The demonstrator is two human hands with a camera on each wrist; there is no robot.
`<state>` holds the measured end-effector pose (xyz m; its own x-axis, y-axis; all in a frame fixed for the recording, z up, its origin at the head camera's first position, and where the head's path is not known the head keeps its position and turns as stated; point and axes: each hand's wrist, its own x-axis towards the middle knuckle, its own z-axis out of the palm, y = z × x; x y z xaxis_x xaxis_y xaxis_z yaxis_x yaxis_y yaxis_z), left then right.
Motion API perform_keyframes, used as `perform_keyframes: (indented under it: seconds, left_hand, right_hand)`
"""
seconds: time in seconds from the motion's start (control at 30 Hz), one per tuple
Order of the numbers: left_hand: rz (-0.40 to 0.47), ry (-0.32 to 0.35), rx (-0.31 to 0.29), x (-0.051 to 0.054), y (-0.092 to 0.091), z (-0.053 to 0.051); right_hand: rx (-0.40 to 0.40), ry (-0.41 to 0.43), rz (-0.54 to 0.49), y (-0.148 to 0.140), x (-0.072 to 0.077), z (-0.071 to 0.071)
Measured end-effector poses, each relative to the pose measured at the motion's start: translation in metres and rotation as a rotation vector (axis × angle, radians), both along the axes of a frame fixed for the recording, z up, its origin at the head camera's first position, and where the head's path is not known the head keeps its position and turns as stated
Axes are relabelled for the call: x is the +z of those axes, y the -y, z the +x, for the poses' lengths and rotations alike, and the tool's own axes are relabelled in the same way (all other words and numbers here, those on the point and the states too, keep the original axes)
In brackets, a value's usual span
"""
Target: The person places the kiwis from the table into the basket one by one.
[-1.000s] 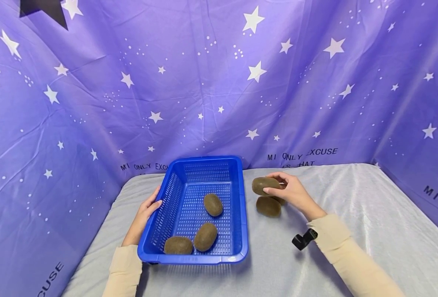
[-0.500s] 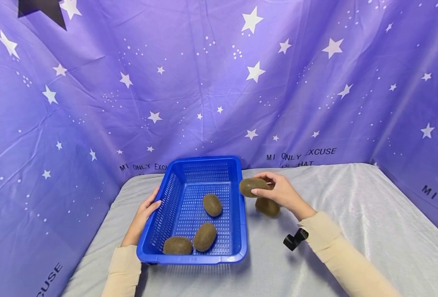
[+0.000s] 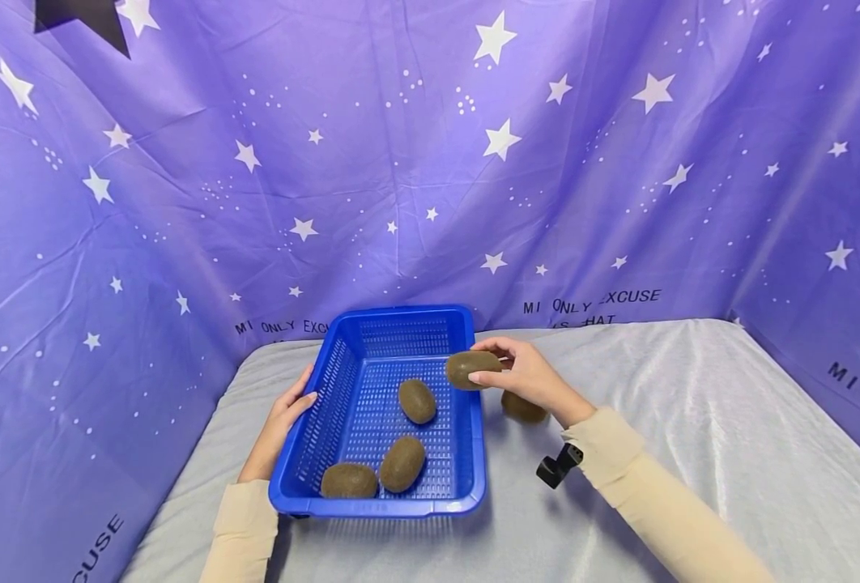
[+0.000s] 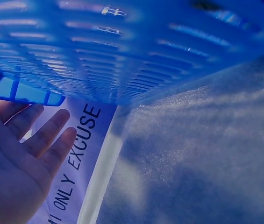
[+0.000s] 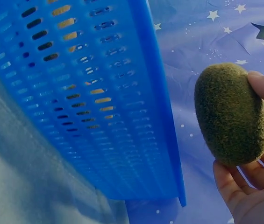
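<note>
A brown fuzzy kiwi is pinched between the thumb and fingers of my right hand, over the right rim of a blue plastic basket. The right wrist view shows that kiwi raised beside the basket's slotted outer wall. My left hand holds the basket's left rim; in the left wrist view its fingers lie under the rim. Inside the basket are a kiwi near the middle, a second kiwi nearer the front, and a third kiwi at the front left.
Another kiwi lies on the grey cloth-covered table right of the basket, partly hidden by my right hand. A purple starry curtain closes off the back and sides. A black device is on my right wrist.
My right hand has carried its kiwi left, from above the kiwis on the table to over the basket's right rim. The left hand and basket have stayed in place.
</note>
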<state>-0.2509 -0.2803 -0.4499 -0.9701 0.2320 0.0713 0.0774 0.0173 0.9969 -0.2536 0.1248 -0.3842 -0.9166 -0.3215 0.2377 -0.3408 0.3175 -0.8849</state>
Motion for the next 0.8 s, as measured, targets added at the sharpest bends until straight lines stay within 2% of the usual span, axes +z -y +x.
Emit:
perform_keyframes:
  seconds: [0.33,0.6,0.8]
  left_hand:
    - [-0.006,0.000,0.003,0.000,0.000,0.000]
    - [-0.018,-0.019,0.008,0.000,-0.001,0.000]
    - [0.008,0.012,-0.001,0.000,0.000,0.000]
  right_hand:
    - [0.063,0.039,-0.005,0.012,-0.002,-0.002]
    - [0.100,0.026,-0.005,0.023,-0.010,-0.005]
    - [0.114,-0.012,0.011,0.029,-0.015,-0.005]
